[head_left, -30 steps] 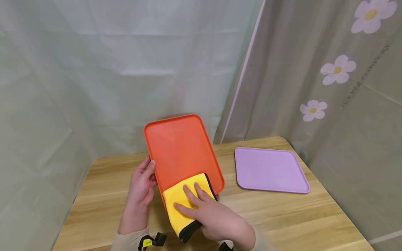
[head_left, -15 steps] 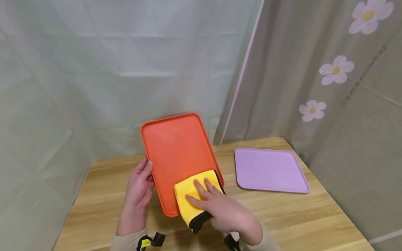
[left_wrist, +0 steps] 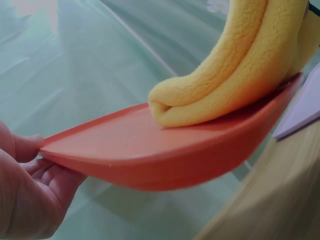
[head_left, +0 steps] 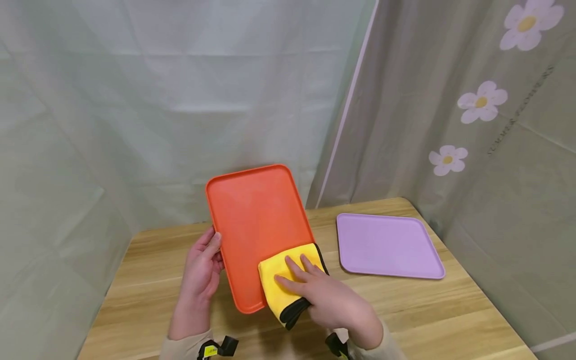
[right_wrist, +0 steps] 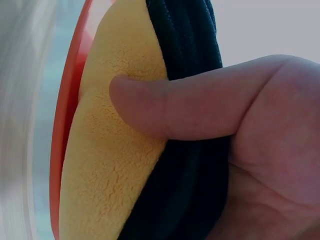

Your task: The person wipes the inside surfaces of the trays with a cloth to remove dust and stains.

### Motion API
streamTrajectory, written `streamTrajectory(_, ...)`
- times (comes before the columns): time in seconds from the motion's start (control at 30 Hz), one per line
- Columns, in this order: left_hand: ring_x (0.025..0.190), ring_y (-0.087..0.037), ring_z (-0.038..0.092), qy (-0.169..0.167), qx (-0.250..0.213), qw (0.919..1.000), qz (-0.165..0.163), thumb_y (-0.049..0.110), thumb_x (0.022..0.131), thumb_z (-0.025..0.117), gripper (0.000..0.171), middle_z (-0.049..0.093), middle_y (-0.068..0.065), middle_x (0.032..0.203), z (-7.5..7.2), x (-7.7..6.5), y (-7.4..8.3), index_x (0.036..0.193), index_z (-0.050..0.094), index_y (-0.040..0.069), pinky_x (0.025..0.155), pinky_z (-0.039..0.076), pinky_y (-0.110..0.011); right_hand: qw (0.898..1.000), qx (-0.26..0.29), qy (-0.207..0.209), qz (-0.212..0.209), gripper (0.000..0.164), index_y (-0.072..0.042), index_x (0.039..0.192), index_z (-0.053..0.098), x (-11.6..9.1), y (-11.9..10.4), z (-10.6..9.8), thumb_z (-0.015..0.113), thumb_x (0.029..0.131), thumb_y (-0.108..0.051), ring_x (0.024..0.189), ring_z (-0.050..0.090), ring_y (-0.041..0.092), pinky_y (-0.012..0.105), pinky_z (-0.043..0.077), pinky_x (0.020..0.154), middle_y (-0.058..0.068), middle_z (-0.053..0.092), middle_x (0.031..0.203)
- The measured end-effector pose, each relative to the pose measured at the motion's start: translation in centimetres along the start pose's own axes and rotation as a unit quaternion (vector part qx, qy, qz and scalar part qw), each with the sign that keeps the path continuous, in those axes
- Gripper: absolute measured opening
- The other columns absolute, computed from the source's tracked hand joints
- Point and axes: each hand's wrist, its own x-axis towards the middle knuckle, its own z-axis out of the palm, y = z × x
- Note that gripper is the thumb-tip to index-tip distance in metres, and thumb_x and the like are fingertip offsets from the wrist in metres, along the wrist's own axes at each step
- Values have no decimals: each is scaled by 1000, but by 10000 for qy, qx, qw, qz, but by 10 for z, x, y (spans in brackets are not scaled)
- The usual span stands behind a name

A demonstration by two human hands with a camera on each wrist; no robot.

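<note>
My left hand (head_left: 201, 270) grips the left rim of an orange rectangular tray (head_left: 256, 215), thumb on top and fingers underneath. The tray is tilted up towards me over the table, as the gap below it in the left wrist view shows. With spread, straight fingers my right hand (head_left: 330, 297) presses a folded yellow cloth (head_left: 279, 280) with black edging onto the tray's lower right corner. Part of the cloth overhangs the tray's near edge. In the right wrist view, the thumb (right_wrist: 150, 107) lies along the fuzzy yellow face, its dark trim (right_wrist: 187, 40) beside the palm.
A lilac tray (head_left: 389, 245) lies flat on the wooden table (head_left: 382, 310), to the right. Pale curtains (head_left: 180, 100) hang behind the table and at its sides, with white flowers (head_left: 482, 102) on the right one.
My right hand has slid the yellow cloth rightwards across the tray's lower end, baring its lower left corner. The left hand keeps its grip, with the tray shifting only slightly.
</note>
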Motion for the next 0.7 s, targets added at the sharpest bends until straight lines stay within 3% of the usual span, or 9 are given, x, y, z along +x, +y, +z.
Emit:
streamTrajectory(0.23, 82, -13, 77, 151, -101, 9998, -4, 15, 113, 55, 26, 80, -3, 105, 2, 1, -1, 136, 67, 12, 68, 62, -28, 9999, -92, 30, -28, 103, -35, 164, 45, 0, -2, 0, 54, 78, 22, 159, 20, 47, 59, 36, 121, 6, 22, 177)
streamTrajectory(0.53, 84, -13, 77, 497, 153, 9986, -117, 20, 113, 58, 35, 80, -2, 109, 8, 0, -4, 146, 59, 7, 69, 62, -28, 9992, -322, -5, -217, 100, -38, 163, 45, 5, -8, 6, 63, 81, 16, 156, 28, 50, 59, 42, 117, 7, 26, 175)
streamTrajectory(0.7, 84, -13, 77, 732, 205, 9970, -162, 21, 113, 57, 40, 80, -1, 109, 10, 1, -5, 149, 54, 5, 71, 62, -28, 9972, -451, 99, -591, 105, -42, 164, 42, 11, -17, 11, 65, 78, 15, 154, 29, 53, 60, 41, 117, 9, 25, 175)
